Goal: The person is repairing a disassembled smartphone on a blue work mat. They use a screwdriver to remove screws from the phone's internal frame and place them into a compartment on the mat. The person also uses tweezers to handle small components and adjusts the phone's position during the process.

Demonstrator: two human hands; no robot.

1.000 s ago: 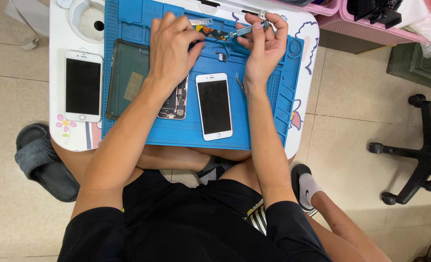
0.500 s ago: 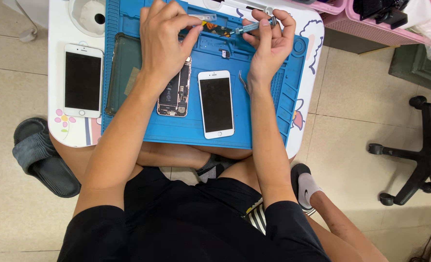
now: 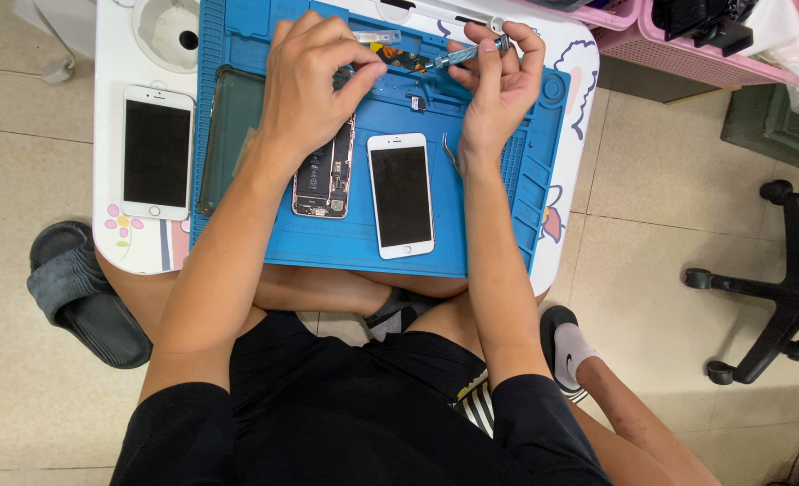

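Observation:
On the blue work mat (image 3: 345, 238) lies an opened phone body (image 3: 323, 180) with its insides showing, and beside it a white phone screen panel (image 3: 400, 194) face up. My left hand (image 3: 314, 85) hovers over the top of the opened phone, fingers pinched near a small orange part (image 3: 404, 58). My right hand (image 3: 498, 81) grips a slim metal screwdriver (image 3: 462, 56), whose tip points left at that part. A pair of tweezers (image 3: 452, 155) lies just under my right wrist.
A second white phone (image 3: 157, 151) lies on the small white table (image 3: 116, 243) left of the mat. A dark glass panel (image 3: 228, 135) rests on the mat's left side. A white round dish (image 3: 170, 31), pink baskets (image 3: 687, 54), a black chair base (image 3: 777, 279) and slippers (image 3: 89, 297) surround me.
The view has shifted a little. My left hand has moved up off the opened phone toward the small part. My right hand keeps the screwdriver at the mat's top.

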